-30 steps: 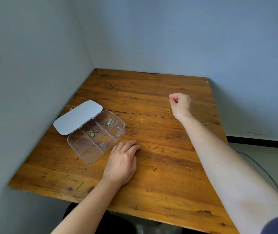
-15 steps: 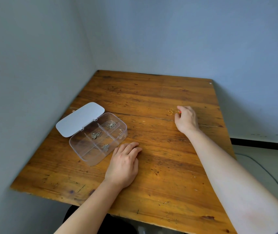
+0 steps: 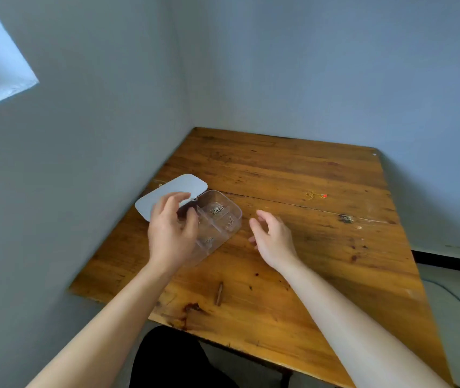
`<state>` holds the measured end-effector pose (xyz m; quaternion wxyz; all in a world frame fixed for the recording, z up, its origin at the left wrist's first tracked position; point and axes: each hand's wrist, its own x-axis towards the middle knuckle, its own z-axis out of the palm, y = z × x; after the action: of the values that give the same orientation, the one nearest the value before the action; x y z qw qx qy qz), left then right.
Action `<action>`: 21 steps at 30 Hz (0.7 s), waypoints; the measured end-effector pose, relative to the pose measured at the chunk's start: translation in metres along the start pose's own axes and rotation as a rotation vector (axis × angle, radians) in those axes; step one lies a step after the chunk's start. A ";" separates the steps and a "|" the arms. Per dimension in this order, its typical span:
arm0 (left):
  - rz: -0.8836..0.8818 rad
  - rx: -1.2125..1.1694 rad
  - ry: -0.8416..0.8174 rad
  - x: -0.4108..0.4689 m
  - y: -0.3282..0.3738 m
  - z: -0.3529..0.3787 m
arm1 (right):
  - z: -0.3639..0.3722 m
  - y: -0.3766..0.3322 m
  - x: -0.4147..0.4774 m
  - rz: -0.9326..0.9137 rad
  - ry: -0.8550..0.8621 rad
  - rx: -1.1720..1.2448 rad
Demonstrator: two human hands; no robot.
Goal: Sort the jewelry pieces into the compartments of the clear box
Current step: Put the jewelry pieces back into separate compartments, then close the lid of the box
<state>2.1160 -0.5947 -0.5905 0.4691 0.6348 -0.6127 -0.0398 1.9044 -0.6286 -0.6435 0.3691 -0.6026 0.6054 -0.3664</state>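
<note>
The clear box [image 3: 217, 219] is sitting open on the wooden desk [image 3: 293, 247], its pale lid [image 3: 167, 193] lying flat beyond the left hand [image 3: 171, 233]. That hand is hovering over the box's near-left part with fingers loosely spread, gripping nothing. Past its fingertips, small silvery jewelry pieces [image 3: 216, 210] are lying in the far compartment, with more in the compartments to its right; the ones under the hand are hidden. The right hand [image 3: 273, 239] is hanging just right of the box, fingers curled open and empty. Well beyond it, a thin gold chain with a red bead [image 3: 316, 195] is lying loose on the desk.
</note>
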 end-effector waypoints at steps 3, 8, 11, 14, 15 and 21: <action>-0.559 -0.112 0.175 0.027 -0.032 -0.013 | 0.030 -0.007 -0.011 0.035 -0.062 0.070; -1.140 -0.551 0.279 0.055 -0.070 -0.015 | 0.042 0.002 -0.017 -0.077 -0.045 -0.095; -1.171 -0.666 0.251 0.065 -0.077 -0.013 | 0.041 -0.001 -0.017 -0.131 -0.042 -0.058; -1.167 -0.666 0.240 0.073 -0.079 -0.015 | 0.039 0.000 -0.018 -0.165 -0.035 -0.048; -1.144 -0.658 0.236 0.073 -0.079 -0.017 | 0.040 0.001 -0.019 -0.168 -0.029 -0.058; -0.790 -0.415 0.261 0.060 -0.073 -0.035 | 0.042 0.000 -0.017 -0.173 -0.006 -0.069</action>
<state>2.2070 -0.6385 -0.5864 0.6083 0.7119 -0.2391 -0.2569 1.9416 -0.6112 -0.6628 0.3168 -0.6662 0.5622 -0.3738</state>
